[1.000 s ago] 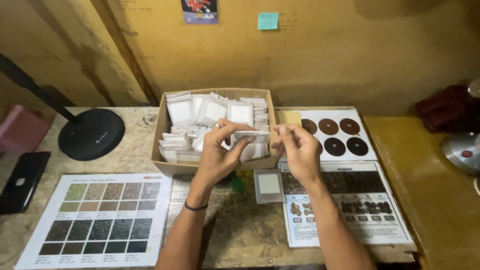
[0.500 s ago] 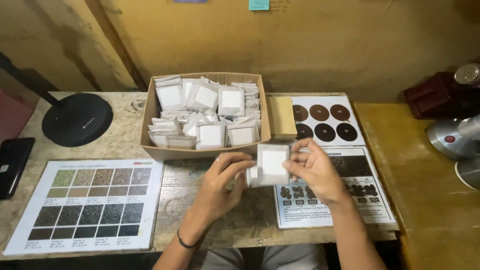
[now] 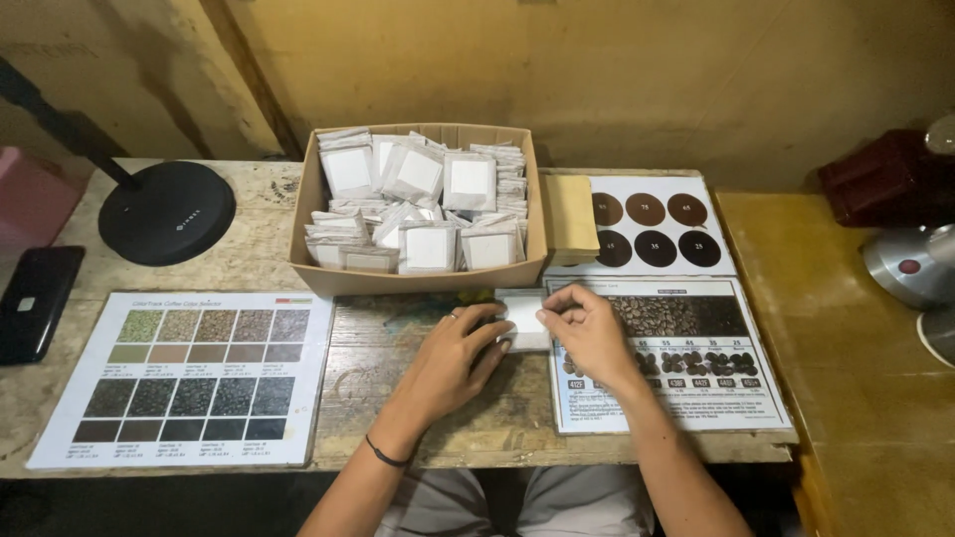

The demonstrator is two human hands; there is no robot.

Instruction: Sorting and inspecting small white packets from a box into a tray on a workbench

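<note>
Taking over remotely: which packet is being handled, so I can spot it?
Find the cardboard box of white packets. Just before its front wall, both hands, left hand and right hand, press one small white packet flat on the table; the rest sit inside the box.

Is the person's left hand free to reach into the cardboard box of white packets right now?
Probably yes, after letting go. The left hand rests on a white packet on the table, just in front of the open-topped cardboard box. Nothing stands between them.
</note>
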